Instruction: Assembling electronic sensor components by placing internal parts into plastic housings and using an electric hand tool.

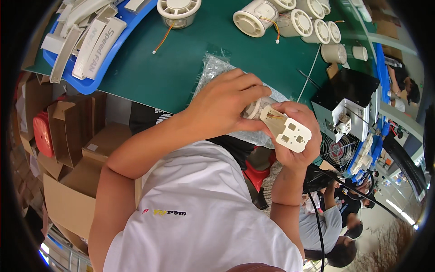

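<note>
Between my hands, over a bubble-wrap sheet (212,68), is a small round white fan unit (254,109). My left hand (226,99) is closed around its side, thumb beneath and fingers over the top. A cream plastic piece (294,135) with several square cutouts sits against the fan unit's right end, and my right hand (309,124) grips it from the far side. A bit of coloured wire shows inside the piece's hollow. Whether the two parts are joined I cannot tell, as my fingers cover where they meet.
A blue tray (97,84) of white plastic strips stands at the far left. One fan unit (179,11) with a wire lies at the back; several more (297,22) cluster back right. A black-and-silver machine (346,97) stands right. Cardboard boxes (68,195) are left; people sit lower right.
</note>
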### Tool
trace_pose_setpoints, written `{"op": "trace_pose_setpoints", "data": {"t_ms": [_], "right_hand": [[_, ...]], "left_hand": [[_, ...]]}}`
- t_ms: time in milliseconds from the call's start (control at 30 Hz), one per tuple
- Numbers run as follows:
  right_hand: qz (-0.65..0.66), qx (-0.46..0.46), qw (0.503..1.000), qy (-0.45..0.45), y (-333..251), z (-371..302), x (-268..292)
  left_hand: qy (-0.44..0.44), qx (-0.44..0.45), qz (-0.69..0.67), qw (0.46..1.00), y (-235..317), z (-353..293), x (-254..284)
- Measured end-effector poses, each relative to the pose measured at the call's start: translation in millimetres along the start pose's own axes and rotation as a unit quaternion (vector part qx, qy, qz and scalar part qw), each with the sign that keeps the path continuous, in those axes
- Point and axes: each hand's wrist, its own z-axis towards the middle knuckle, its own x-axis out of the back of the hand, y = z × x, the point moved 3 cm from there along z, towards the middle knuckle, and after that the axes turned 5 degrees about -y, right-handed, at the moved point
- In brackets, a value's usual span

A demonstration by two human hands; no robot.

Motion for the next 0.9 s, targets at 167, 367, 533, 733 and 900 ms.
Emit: {"op": "trace_pose_setpoints", "data": {"t_ms": [167, 367, 533, 733, 900], "right_hand": [[0.082, -0.070, 0.991, 0.076, 7.7, -17.8, -3.1], [0.076, -0.060, 0.994, 0.053, 2.6, -6.5, -5.5], [0.226, -0.070, 0.965, 0.118, 31.3, -21.0, -16.4], [0.279, 0.004, 0.948, 0.156, 36.9, -32.6, -17.6], [0.238, 0.005, 0.953, 0.186, 37.5, -47.6, -11.6]], "left_hand": [[0.010, 0.000, 0.000, 1.000, 0.3, -2.2, -3.5], [0.005, -0.019, 0.011, 1.000, -0.6, -0.1, -3.7], [0.050, -0.016, 0.012, 0.999, 2.5, 5.5, -0.3], [0.064, -0.140, 0.117, 0.981, 36.8, 1.4, 6.2], [-0.087, -0.032, -0.068, 0.993, 40.0, 11.3, -6.5]]}}
